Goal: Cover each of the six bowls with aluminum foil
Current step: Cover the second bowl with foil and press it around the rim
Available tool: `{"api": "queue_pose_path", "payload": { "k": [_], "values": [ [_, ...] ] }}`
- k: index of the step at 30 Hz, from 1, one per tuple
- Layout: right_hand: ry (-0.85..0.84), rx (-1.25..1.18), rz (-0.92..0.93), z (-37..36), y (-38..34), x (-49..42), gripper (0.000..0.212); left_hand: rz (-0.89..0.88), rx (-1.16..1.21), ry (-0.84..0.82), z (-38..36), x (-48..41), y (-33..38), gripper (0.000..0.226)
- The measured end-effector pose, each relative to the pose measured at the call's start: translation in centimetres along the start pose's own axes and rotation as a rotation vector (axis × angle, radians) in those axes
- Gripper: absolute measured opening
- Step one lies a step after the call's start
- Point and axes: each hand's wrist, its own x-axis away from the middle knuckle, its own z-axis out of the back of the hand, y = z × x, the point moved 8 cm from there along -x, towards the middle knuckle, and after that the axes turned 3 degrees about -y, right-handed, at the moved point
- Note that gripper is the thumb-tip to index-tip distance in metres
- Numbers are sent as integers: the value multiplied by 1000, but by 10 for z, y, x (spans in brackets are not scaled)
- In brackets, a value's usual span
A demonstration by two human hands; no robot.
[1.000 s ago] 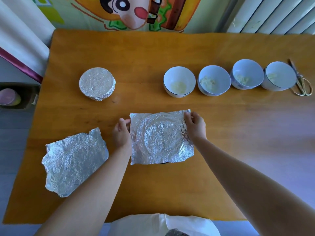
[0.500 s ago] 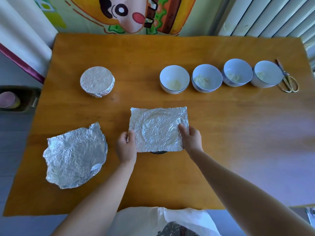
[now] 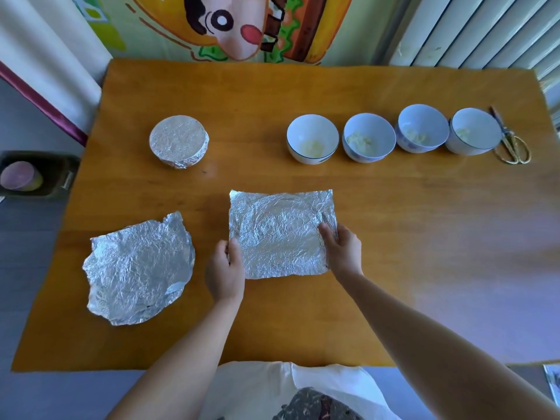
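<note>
A square foil sheet (image 3: 280,233) lies draped over a bowl that it hides, in the middle of the wooden table (image 3: 424,237). My left hand (image 3: 225,269) pinches its lower left edge. My right hand (image 3: 342,251) grips its right edge, thumb on top. A foil-covered bowl (image 3: 179,140) stands at the back left. Several uncovered white bowls with pale food stand in a row at the back right, the nearest being bowl (image 3: 312,137). A second crumpled foil sheet (image 3: 139,268) lies loose at the front left.
Gold scissors (image 3: 512,144) lie at the far right end of the bowl row. A dark bin (image 3: 33,174) sits on the floor left of the table. A radiator stands behind the table's right corner.
Both hands slid down from the sheet's far corners to its near sides. The foil now looks flatter over the bowl.
</note>
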Motion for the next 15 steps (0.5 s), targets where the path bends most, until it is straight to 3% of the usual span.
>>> {"api": "queue_pose_path", "payload": {
  "k": [4, 8, 9, 13, 15],
  "values": [
    [-111, -110, -60, 3, -4, 0, 57, 224, 97, -102, 2, -7, -10, 50],
    [-195, -185, -145, 6, -2, -15, 112, 429, 166, -183, 0, -23, 2, 65],
    [-190, -191, -142, 6, -5, -19, 115, 463, 179, -210, -4, -26, 4, 66],
    [-147, -211, -160, -2, -14, -28, 76, 455, 206, -229, -12, -40, 14, 60],
    [-123, -209, -142, -5, -14, -31, 74, 419, 156, -240, -13, -44, 17, 62]
  ]
}}
